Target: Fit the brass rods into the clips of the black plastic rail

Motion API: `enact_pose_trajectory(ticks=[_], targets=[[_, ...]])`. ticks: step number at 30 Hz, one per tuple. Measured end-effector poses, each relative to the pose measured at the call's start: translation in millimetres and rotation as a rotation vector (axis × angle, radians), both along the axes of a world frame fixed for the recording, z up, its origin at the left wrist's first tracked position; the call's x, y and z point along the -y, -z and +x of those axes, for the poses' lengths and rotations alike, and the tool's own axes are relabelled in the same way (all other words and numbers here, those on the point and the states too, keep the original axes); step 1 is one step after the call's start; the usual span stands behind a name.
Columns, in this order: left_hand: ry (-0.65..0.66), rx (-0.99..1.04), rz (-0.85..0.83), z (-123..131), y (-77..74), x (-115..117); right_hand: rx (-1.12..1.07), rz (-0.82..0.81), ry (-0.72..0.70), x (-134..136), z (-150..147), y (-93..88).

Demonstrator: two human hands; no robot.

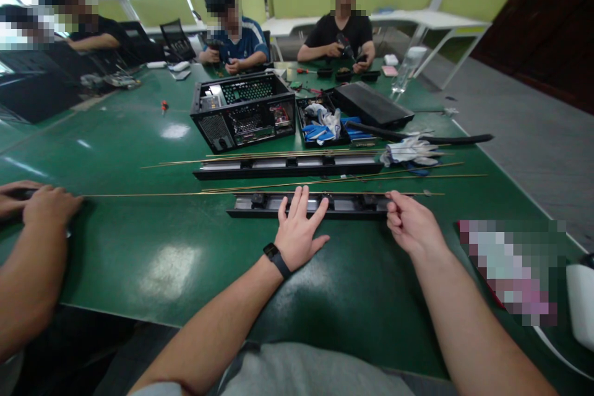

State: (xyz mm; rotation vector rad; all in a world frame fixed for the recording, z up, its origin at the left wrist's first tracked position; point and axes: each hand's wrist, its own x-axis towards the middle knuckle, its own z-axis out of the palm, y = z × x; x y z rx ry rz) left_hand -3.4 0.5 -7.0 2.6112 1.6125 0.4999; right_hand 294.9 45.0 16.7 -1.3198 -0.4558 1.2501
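My left hand (299,232), with a dark watch on its wrist, lies with fingers spread over a long black channel-shaped rail (350,215). Several dark blocks sit inside that rail. Along its far edge runs a thin brass-coloured rod (139,195), stretching left to a co-worker's closed hands (49,204). At the rail's right end my right hand (411,219) is closed, thumb and fingers pinched on the rod; the exact contact is partly hidden by the fingers.
A second black rail (288,168) lies behind, with more thin rods around it. Beyond are an open computer case (244,111), a box of gloves (322,120), a black panel (371,104) and white gloves (411,151). Two people work across the green table (185,309).
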Motion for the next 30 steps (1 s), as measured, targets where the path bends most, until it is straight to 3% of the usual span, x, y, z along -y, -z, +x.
enact_pose_trajectory(ticks=[30], targets=[[0.000,-0.014,-0.030,-0.1,-4.6,1.3,0.013,-0.026,-0.002,2.4,-4.1,-8.1]])
